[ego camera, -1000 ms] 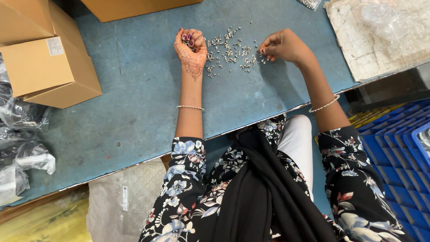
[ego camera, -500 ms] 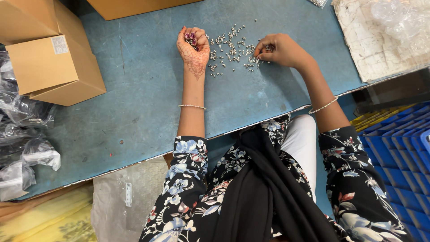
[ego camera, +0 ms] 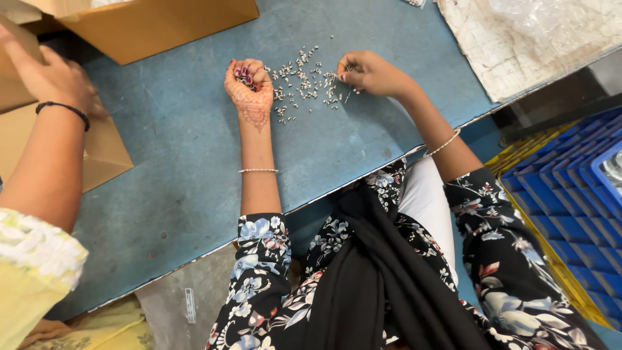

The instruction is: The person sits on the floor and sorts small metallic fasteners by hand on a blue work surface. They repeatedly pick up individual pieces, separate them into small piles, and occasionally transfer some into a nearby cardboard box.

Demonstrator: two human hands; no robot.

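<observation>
My left hand (ego camera: 249,87) rests palm up on the blue tabletop (ego camera: 175,162), its fingers curled over a small clutch of metal parts. A scatter of small silver screws (ego camera: 304,84) lies between my two hands. My right hand (ego camera: 369,72) sits at the right side of that scatter, fingertips pinched together on one or two of the screws. Both of my wrists wear thin bracelets.
A co-worker's arm with a black wristband (ego camera: 55,104) reaches in from the left onto a cardboard box (ego camera: 97,152). Another cardboard box (ego camera: 162,26) stands at the back. Plastic-covered sheets (ego camera: 538,39) lie at the far right. Blue crates (ego camera: 570,194) sit below the table's right edge.
A co-worker's arm has come into view at the left over the cardboard box. My right hand has moved slightly into the screws. My left hand stays curled on its parts.
</observation>
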